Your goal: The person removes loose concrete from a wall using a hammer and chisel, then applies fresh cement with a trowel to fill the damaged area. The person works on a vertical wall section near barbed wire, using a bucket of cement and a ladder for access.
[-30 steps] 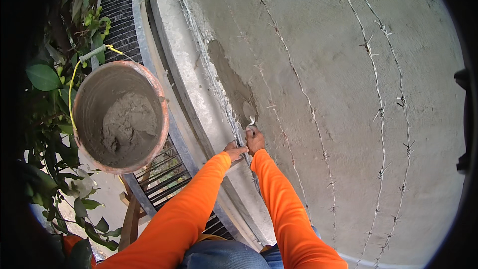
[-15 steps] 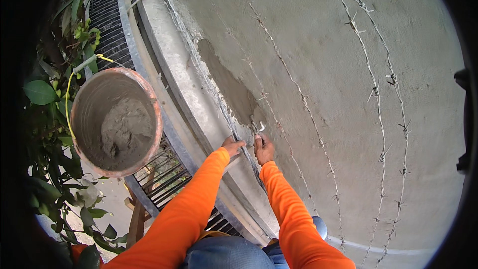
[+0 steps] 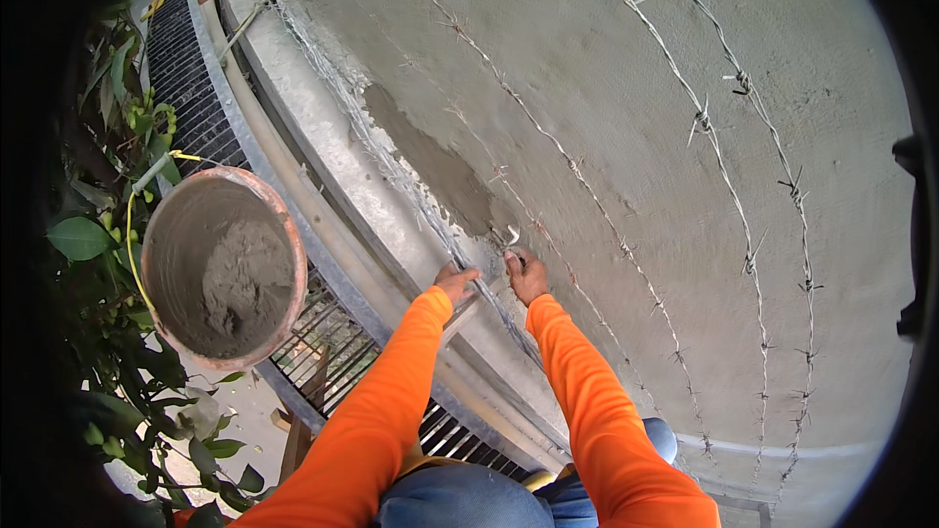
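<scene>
My left hand [image 3: 455,281] grips the bundled wire strands [image 3: 391,176] running along the pale concrete ledge [image 3: 284,88]. Just right of it, my right hand [image 3: 526,274] holds a small tool [image 3: 512,236] with a pale curved metal part, at the lower end of a darker, damp patch [image 3: 421,147] on the grey plastered wall [image 3: 782,59]. The tool's working end is too small to make out. A strand of barbed wire [image 3: 538,225] runs close beside my right hand.
At left, an orange-rimmed bucket [image 3: 245,284] holds grey mortar beside a metal grating walkway [image 3: 186,78], with leafy branches [image 3: 83,235] outside it. More barbed wire [image 3: 714,147] runs along the wall at right. My knees [image 3: 460,499] show at the bottom edge.
The view has swung, so the bucket sits lower and slightly further left. My right hand, still holding the tool, has shifted a little rightward from my left hand.
</scene>
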Available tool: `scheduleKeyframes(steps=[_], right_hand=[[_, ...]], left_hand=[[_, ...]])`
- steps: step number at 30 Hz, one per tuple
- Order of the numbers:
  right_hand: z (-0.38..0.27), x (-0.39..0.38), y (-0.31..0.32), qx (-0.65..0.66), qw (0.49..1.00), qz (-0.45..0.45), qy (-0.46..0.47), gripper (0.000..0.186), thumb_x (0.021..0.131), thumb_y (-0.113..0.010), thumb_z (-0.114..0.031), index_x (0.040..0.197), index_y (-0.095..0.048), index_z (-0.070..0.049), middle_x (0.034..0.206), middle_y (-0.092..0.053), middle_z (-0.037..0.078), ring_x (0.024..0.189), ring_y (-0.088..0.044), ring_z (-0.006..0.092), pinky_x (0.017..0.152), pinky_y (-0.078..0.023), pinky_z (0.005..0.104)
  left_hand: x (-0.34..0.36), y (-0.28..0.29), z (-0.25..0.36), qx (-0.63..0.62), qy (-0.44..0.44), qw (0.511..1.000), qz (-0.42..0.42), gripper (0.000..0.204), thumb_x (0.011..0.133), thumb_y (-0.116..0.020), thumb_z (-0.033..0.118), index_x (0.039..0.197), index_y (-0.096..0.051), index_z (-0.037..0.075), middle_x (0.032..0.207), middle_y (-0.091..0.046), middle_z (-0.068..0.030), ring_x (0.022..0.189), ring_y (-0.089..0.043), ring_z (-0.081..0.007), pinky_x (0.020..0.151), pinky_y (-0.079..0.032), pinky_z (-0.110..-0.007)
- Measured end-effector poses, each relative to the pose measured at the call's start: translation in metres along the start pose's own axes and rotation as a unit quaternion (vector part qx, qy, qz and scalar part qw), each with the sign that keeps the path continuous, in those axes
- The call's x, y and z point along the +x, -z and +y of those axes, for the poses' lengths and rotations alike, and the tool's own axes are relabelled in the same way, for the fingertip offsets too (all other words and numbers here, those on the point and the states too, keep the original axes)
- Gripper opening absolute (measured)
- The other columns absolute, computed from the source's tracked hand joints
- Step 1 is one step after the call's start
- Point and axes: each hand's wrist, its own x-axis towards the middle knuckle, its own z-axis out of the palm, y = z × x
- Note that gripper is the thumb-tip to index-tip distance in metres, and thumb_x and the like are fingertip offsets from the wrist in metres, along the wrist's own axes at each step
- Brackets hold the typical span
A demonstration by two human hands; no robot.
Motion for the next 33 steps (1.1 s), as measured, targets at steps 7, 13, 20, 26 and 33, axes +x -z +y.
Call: scheduleKeyframes(steps=[7,13,20,26,33], right_hand=[[-0.007,-0.041,0.009,0.062,0.997,0.053,-0.010,0.041,0.096,-0.062,-0.038,0.116,-0.068,-0.003,0.093,-0.072,0.022,0.091,-0.071,0.0341,0.084,-0.053,0.0406],[-0.007,-0.054,0.016,-0.086,0.995,0.043,0.040,0.046,0.096,-0.060,-0.041,0.120,-0.067,-0.004,0.107,-0.069,0.028,0.103,-0.067,0.0446,0.091,-0.052,0.0455],[-0.005,0.008,-0.020,-0.120,0.989,-0.084,-0.007,0.049,0.095,-0.058,-0.044,0.128,-0.065,-0.008,0.115,-0.065,0.033,0.116,-0.061,0.0474,0.102,-0.048,0.0494],[0.006,0.030,-0.044,-0.120,0.991,-0.051,-0.028,0.048,0.094,-0.059,-0.043,0.129,-0.064,-0.009,0.107,-0.067,0.030,0.102,-0.063,0.0411,0.094,-0.049,0.0473],[0.010,0.003,-0.021,-0.070,0.996,-0.030,0.037,0.047,0.094,-0.059,-0.043,0.126,-0.065,-0.009,0.100,-0.071,0.027,0.094,-0.070,0.0383,0.088,-0.053,0.0450]], left_hand=[[-0.018,-0.002,0.009,-0.008,-0.002,1.000,0.021,0.045,0.083,-0.078,0.012,0.118,-0.052,0.004,0.121,-0.062,-0.0076,0.117,-0.058,-0.0200,0.096,-0.055,-0.039],[-0.025,-0.011,0.016,0.009,0.003,1.000,0.024,0.048,0.084,-0.077,0.015,0.123,-0.050,0.006,0.124,-0.062,-0.0071,0.120,-0.057,-0.0184,0.097,-0.054,-0.038],[-0.020,-0.010,0.017,0.009,0.014,1.000,0.020,0.051,0.085,-0.076,0.014,0.127,-0.047,0.006,0.124,-0.061,-0.0076,0.119,-0.057,-0.0188,0.097,-0.055,-0.041],[-0.015,-0.008,0.016,0.025,0.017,0.999,0.043,0.051,0.086,-0.075,0.014,0.128,-0.047,0.005,0.125,-0.060,-0.0083,0.120,-0.056,-0.0194,0.095,-0.055,-0.042],[-0.015,-0.011,0.016,0.015,0.013,0.999,0.029,0.056,0.085,-0.075,0.013,0.131,-0.044,0.004,0.125,-0.060,-0.0074,0.119,-0.057,-0.0196,0.093,-0.057,-0.040]])
